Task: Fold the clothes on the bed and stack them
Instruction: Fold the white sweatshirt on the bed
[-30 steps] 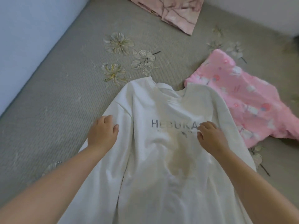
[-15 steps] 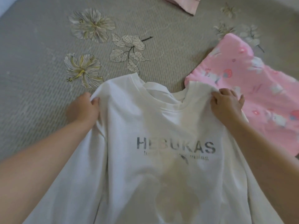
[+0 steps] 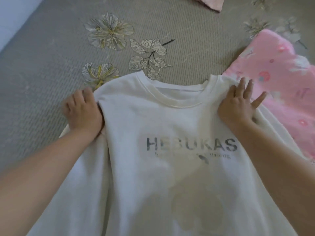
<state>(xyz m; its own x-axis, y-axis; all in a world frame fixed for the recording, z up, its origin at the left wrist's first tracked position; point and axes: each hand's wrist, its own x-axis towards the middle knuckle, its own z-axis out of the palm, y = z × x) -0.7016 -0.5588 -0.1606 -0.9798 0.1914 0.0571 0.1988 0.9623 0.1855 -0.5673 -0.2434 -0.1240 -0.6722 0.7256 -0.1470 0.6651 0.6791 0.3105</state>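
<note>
Both hands (image 3: pixel 160 108) extended forward, knuckles up

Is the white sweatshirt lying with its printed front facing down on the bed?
No, the white sweatshirt lies front up, since its dark printed lettering shows plainly across the chest.

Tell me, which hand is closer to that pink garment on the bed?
The right hand: its fingers reach the edge of the pink garment. The left hand is across the white sweatshirt, at its far shoulder.
</note>
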